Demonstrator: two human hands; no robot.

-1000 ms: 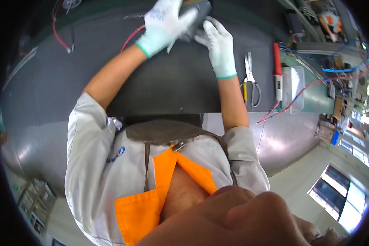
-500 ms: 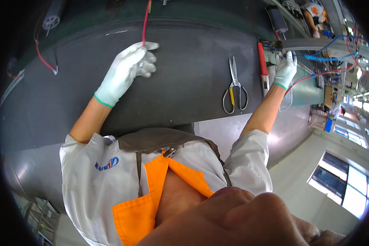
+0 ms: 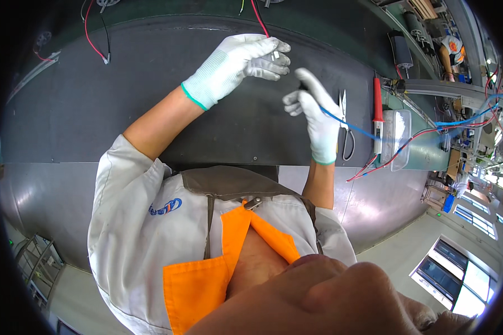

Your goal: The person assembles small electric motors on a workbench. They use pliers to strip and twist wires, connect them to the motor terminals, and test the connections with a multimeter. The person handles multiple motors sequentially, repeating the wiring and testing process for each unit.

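My left hand (image 3: 243, 64), in a white glove with a green cuff, is over the dark bench near its far side. Its fingers are closed on the end of a red and black wire pair (image 3: 259, 18), where a small white connector (image 3: 275, 55) shows. To its right, my gloved right hand (image 3: 318, 120) is somewhat blurred. A blue cable (image 3: 352, 128) runs out of it, and a dark piece (image 3: 303, 86) shows between thumb and fingers, too unclear to name. Beside that hand lie scissors (image 3: 343, 103), partly hidden by it.
A red and white stick-shaped tool (image 3: 378, 103) and a clear plastic box (image 3: 395, 131) lie at the bench's right. Red and blue wires (image 3: 430, 129) hang past the box. Further wires (image 3: 92, 42) and grey cylinders (image 3: 399, 50) are on the far side. Another person (image 3: 451, 50) is beyond.
My right hand has come left from the box area to beside the scissors, bringing the blue cable. My left hand has moved right with the wire end; the head view has shifted too.
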